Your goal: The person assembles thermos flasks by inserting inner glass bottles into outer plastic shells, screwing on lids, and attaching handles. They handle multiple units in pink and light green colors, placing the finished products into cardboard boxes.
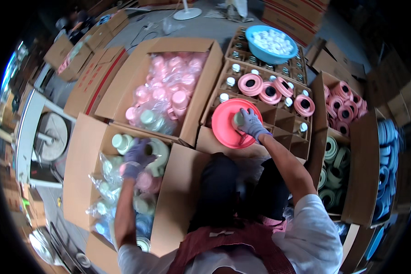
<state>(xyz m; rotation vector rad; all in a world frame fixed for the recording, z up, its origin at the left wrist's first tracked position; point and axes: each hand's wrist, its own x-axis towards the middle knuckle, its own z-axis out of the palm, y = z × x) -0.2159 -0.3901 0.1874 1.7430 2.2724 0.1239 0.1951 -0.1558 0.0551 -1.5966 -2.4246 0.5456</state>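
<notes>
In a grey-purple glove, my right hand (250, 124) is closed round a small pale green cup-shaped lid (238, 119). It is over a round coral-red basin (224, 132), which rests on the divided carton in front of me. My left hand (139, 157), gloved alike, reaches into the open carton at lower left. Its fingers curl at the side of a light green plastic jug (159, 153); the exact hold is partly hidden. Around it are a pale green capped bottle (121, 142), a pink piece (147, 181) and several clear-bagged pieces (106, 192).
A carton of bagged pink flasks (179, 98) stands ahead. The divided carton (271, 114) holds white-capped bottles and pink rings (250, 84); a blue basin (271, 45) of white caps sits behind. Boxes of pink, green (335, 169) and blue rings (385, 169) line the right.
</notes>
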